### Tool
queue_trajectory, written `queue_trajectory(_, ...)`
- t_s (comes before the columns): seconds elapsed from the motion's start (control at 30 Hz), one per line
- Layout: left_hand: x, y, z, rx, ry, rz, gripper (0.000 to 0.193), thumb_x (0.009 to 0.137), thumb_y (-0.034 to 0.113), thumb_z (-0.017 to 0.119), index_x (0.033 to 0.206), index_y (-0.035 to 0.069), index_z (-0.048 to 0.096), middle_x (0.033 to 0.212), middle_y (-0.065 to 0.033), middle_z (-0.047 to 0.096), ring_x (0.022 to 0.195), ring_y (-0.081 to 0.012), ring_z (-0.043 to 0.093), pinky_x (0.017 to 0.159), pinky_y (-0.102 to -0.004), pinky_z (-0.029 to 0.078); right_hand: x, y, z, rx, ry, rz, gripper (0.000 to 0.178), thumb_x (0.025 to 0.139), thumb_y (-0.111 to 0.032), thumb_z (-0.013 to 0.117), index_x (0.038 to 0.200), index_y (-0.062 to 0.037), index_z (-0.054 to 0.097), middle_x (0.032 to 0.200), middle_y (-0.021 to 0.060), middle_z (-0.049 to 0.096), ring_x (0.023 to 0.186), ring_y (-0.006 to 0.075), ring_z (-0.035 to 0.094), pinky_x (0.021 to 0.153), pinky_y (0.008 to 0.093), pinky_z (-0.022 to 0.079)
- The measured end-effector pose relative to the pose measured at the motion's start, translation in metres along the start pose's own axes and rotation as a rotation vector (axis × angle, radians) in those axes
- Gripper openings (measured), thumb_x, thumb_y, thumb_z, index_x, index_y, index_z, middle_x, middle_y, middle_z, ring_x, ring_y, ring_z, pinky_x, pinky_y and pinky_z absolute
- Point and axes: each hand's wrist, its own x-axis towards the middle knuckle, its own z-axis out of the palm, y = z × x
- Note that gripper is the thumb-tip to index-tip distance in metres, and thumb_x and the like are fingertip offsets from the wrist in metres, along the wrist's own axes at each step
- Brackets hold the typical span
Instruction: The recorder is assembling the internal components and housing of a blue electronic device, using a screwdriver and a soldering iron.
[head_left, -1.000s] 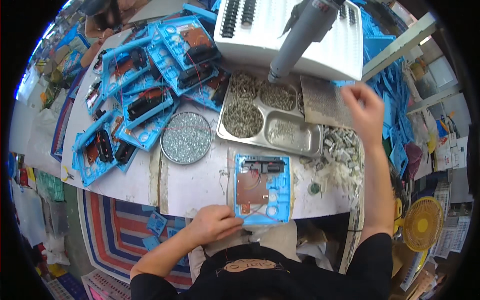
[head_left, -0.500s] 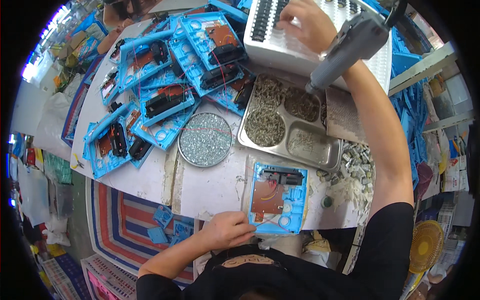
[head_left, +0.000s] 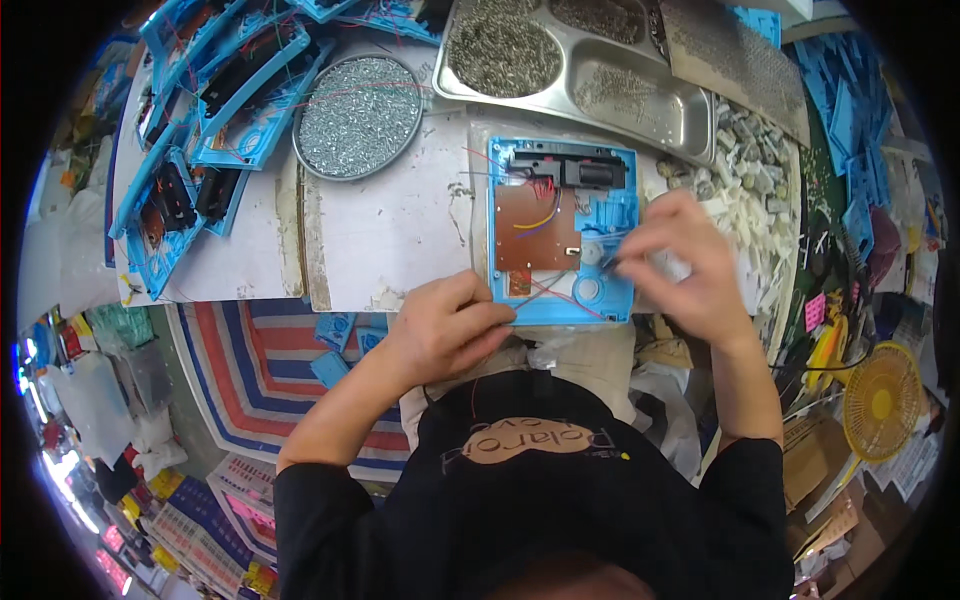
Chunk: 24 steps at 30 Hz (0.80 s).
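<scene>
A blue plastic casing [head_left: 613, 313] lies in front of me, open side up. It holds a brown circuit board [head_left: 535, 228], a black part [head_left: 592, 173] along its far edge, and thin red, yellow and dark wires. My left hand [head_left: 448, 325] is closed at the casing's near left corner, its fingertips pinching a thin wire [head_left: 540, 292] that runs into the casing. Over the casing's right side, my right hand [head_left: 692, 262] is bent in a pinch, slightly blurred. A small dark piece [head_left: 611, 267] shows at its fingertips, too small to name.
A round dish [head_left: 358, 118] of small silvery pieces stands left of the casing. Behind is a metal compartment tray [head_left: 640, 125] with small metal parts. Several wired blue casings [head_left: 225, 140] are piled at far left. White and grey bits [head_left: 755, 190] lie to the right. A yellow fan [head_left: 882, 402] stands at right.
My right hand has come back from the white foam tray of black parts to the casing. The view has tilted down toward me. The left hand stays at the casing's corner.
</scene>
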Motion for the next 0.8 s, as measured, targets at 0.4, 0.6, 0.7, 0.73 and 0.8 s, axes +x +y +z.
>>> queue_trajectory(0.4, 0.002, 0.002, 0.004, 0.045, 0.005, -0.012, 0.025, 0.074, 0.007, 0.083, 0.097, 0.009, 0.072, 0.084, -0.0059, 0.057, 0.069, -0.0235, 0.062, 0.058, -0.0348, 0.051, -0.009, 0.015, 0.023, -0.131, -0.072, -0.295, 0.033, 0.066, -0.011, 0.087, 0.094, -0.0093, 0.07, 0.099, 0.0032, 0.071, 0.098, 0.0298, 0.059, 0.084, 0.0405, 0.047)
queue_trajectory(0.6, 0.0, 0.003, 0.003, 0.039, 0.001, -0.012, 0.032, 0.07, 0.001, 0.085, 0.099, 0.008, 0.073, 0.083, -0.0069, 0.058, 0.07, -0.0224, 0.061, 0.058, -0.0333, 0.049, -0.018, 0.03, 0.033, -0.003, 0.004, -0.286, 0.035, 0.066, -0.013, 0.089, 0.098, -0.0102, 0.074, 0.103, 0.002, 0.073, 0.099, 0.029, 0.058, 0.085, 0.0397, 0.047)
queue_trajectory(0.7, 0.001, 0.003, 0.002, 0.044, -0.007, -0.021, 0.032, 0.07, 0.001, 0.084, 0.099, 0.007, 0.074, 0.083, -0.0068, 0.058, 0.07, -0.0221, 0.06, 0.058, -0.0331, 0.048, -0.019, 0.03, 0.037, -0.091, 0.026, -0.308, 0.029, 0.065, -0.015, 0.087, 0.092, -0.0126, 0.076, 0.102, -0.0012, 0.07, 0.103, 0.0275, 0.058, 0.085, 0.0381, 0.048)
queue_trajectory(0.73, 0.001, 0.004, 0.002, 0.046, -0.01, -0.024, 0.031, 0.07, 0.0, 0.084, 0.099, 0.007, 0.074, 0.083, -0.0067, 0.058, 0.07, -0.022, 0.06, 0.058, -0.033, 0.048, -0.019, 0.028, 0.036, -0.111, 0.027, -0.306, 0.029, 0.065, -0.016, 0.087, 0.092, -0.0129, 0.076, 0.103, -0.0013, 0.07, 0.103, 0.0276, 0.057, 0.085, 0.039, 0.048)
queue_trajectory(0.8, 0.003, 0.004, 0.002, 0.066, -0.011, -0.023, 0.027, 0.072, 0.004, 0.084, 0.097, 0.008, 0.073, 0.083, -0.0063, 0.058, 0.069, -0.023, 0.061, 0.057, -0.0343, 0.049, -0.018, 0.025, 0.032, -0.158, 0.029, -0.301, 0.03, 0.065, -0.018, 0.087, 0.093, -0.0134, 0.076, 0.105, -0.0014, 0.069, 0.104, 0.0278, 0.056, 0.086, 0.0408, 0.047)
